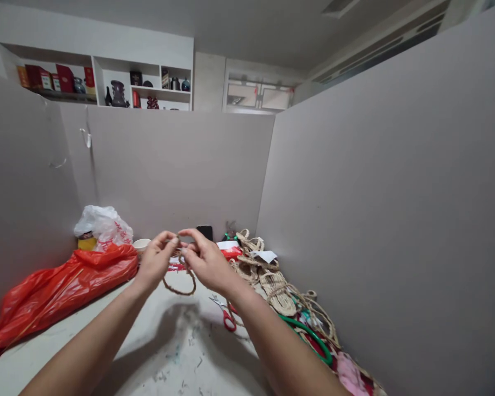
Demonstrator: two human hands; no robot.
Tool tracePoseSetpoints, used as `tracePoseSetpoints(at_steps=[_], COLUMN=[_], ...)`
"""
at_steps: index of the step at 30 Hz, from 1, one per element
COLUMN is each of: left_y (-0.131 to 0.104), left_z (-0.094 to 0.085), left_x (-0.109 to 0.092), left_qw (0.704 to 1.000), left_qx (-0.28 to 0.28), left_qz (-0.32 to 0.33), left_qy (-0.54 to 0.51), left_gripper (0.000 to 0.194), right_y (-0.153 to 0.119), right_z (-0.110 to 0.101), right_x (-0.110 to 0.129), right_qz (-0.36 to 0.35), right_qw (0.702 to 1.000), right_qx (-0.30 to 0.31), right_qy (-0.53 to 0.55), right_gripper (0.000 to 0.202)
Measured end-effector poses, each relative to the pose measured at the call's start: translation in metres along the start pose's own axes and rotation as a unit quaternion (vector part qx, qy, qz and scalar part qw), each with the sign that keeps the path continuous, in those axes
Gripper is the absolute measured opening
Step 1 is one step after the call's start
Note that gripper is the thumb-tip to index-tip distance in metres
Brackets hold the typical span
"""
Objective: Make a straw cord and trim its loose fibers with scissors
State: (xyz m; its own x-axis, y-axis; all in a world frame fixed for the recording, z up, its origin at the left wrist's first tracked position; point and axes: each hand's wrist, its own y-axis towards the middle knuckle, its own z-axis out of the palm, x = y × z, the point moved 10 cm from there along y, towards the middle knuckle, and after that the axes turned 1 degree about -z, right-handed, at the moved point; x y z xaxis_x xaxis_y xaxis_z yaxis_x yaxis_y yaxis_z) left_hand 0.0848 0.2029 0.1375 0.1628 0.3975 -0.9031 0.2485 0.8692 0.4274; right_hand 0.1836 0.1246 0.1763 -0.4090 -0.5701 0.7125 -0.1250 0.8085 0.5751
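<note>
A loop of brown braided cord hangs beneath my two hands, above the white table. My left hand pinches the cord near its upper end, thumb and fingers pressed together. Close against it, my right hand is closed on the same cord, its index finger reaching over toward the left fingertips. The exact grip between the fingertips is too small to make out. Scissors with red handles lie on the table below my right hand.
Red plastic bags and a white bag lie at left, beside a white bowl. Woven straw pieces, cords and a green hoop pile up along the right. Grey partitions surround the table.
</note>
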Motion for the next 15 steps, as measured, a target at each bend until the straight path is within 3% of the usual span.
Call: tracePoseSetpoints(at_steps=[2,3,6,8,9,12,15], left_y=[-0.008,-0.008,0.006,0.021,0.026,0.036,0.029], left_z=[0.027,0.03,0.009,-0.026,-0.055,-0.122,-0.186], left_x=[0.006,0.007,0.0,-0.016,-0.037,-0.074,-0.106], left_qw=[0.998,0.998,0.999,0.997,0.976,0.937,0.879], left_qx=[0.036,0.036,0.0,-0.055,-0.137,-0.246,-0.355], left_qz=[-0.045,-0.054,-0.048,-0.02,0.033,0.068,0.094], left_qy=[-0.023,-0.02,0.006,0.047,0.165,0.239,0.303], left_gripper=[0.029,0.03,0.03,0.025,0.024,0.021,0.014], right_y=[0.009,0.011,0.01,0.005,0.002,-0.011,-0.023], right_z=[0.005,0.005,-0.011,-0.036,-0.051,-0.093,-0.138], right_x=[-0.006,-0.009,-0.019,-0.027,-0.033,-0.054,-0.076], right_qz=[0.011,0.026,0.077,0.107,0.124,0.168,0.211], right_qw=[0.999,0.998,0.992,0.99,0.988,0.98,0.97], right_qx=[0.029,0.05,0.097,0.085,0.077,0.058,0.009], right_qy=[-0.01,0.0,0.017,-0.023,-0.048,-0.089,-0.12], right_gripper=[0.033,0.035,0.051,0.057,0.055,0.031,0.009])
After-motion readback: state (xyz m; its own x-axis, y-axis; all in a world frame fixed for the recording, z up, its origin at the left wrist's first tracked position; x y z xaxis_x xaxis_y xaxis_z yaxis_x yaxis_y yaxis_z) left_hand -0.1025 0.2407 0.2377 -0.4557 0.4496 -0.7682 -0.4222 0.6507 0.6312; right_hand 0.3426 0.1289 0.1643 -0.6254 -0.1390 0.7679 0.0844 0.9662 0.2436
